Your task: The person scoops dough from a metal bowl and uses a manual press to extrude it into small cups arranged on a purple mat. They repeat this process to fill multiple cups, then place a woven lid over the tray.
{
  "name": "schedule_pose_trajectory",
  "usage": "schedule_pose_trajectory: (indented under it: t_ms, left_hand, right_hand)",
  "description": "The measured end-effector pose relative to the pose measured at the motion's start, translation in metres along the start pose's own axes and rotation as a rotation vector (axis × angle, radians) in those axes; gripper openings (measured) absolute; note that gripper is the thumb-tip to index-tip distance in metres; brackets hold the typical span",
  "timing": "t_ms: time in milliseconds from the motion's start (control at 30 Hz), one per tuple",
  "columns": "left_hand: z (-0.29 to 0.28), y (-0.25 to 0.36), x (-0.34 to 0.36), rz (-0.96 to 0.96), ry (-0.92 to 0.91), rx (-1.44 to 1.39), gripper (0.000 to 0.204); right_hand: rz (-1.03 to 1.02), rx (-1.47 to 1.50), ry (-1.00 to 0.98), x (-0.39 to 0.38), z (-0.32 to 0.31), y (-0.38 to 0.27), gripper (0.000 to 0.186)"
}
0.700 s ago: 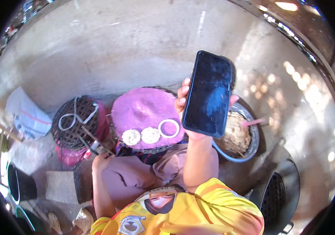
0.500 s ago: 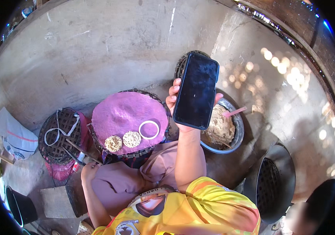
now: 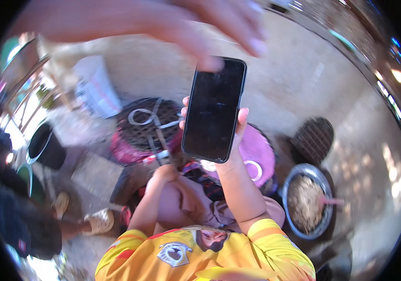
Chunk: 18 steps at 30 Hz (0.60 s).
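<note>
Phone (image 3: 214,110), one, black, screen dark and facing me: held up at the centre of my view, long axis running nearly 12 to 6 o'clock, top end leaning a little toward 1. Right hand (image 3: 239,132), mine: clasping the phone from behind, fingers along its 9 o'clock edge, thumb on its 3 o'clock edge; of my two, this is the nearer. Left hand (image 3: 165,173), mine: low at the phone's 7 o'clock, curled, well apart from it, just beside thin rods (image 3: 161,139) lying over a round woven basket (image 3: 127,133); whether it grips them I cannot tell. Another person's hand (image 3: 172,21), blurred: coming in from 10 o'clock, fingers extended, tips overlapping the phone's 12 o'clock end in my view; touching or apart, I cannot tell. Pink cloth (image 3: 256,147), round: beyond my right wrist, at the phone's 4 o'clock, bearing a white ring (image 3: 260,171). Basin (image 3: 286,210), one: farther out, between 4 and 5 o'clock, containing a beige, dough-like mass (image 3: 306,201) and a pink handle (image 3: 334,201). White sack (image 3: 96,89): between 9 and 10 o'clock, well apart.
</note>
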<state>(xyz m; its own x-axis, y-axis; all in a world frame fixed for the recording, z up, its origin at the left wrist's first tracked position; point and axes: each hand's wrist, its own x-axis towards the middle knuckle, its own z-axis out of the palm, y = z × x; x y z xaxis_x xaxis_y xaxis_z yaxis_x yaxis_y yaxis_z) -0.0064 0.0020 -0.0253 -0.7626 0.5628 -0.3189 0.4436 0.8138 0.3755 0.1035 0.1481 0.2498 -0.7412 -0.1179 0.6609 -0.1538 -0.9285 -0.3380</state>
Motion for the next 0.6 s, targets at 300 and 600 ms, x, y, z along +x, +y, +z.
schedule_pose_trajectory:
  t_ms: [300, 600]
  left_hand:
    - [-0.008, 0.007, -0.027, 0.019, 0.085, -0.088, 0.042]
    - [-0.005, 0.002, -0.021, 0.063, 0.171, -0.195, 0.041]
  right_hand:
    - [0.180, -0.127, -0.098, 0.079, 0.045, 0.094, 0.093]
    - [0.190, -0.337, -0.056, 0.113, 0.055, 0.118, 0.096]
